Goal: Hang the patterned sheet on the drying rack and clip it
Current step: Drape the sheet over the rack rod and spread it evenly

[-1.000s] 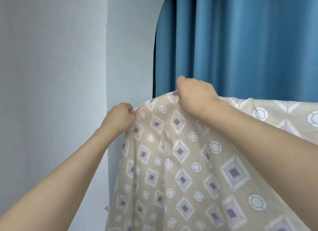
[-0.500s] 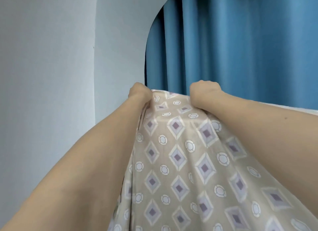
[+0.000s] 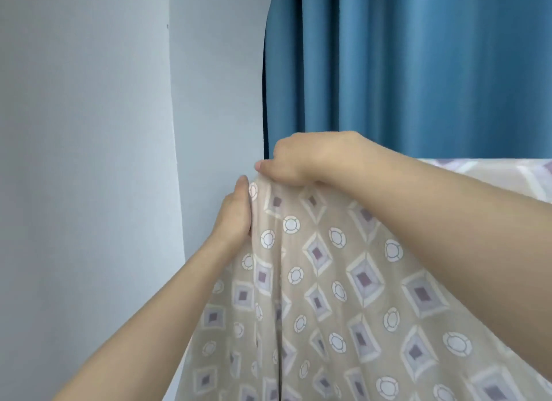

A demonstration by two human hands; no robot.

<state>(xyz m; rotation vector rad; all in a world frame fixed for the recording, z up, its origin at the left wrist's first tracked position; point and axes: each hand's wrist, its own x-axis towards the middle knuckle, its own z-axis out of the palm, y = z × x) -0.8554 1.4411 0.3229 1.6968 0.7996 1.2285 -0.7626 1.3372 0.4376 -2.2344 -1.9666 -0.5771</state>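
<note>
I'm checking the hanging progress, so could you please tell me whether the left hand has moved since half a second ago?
Yes. The left hand has dropped lower against the curtain's edge, now below the right hand.

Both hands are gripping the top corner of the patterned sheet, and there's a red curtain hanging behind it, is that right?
Not quite: the curtain is blue, not red, as the head view shows. The rest holds: the left hand and the right hand both grip the top corner of the patterned sheet.

One head-worn view, close behind the raised forearms, faces forward at a pale wall [image 3: 89, 161] from 9 to 11 o'clock, blue curtain [image 3: 418, 72] toward 1 o'clock
</note>
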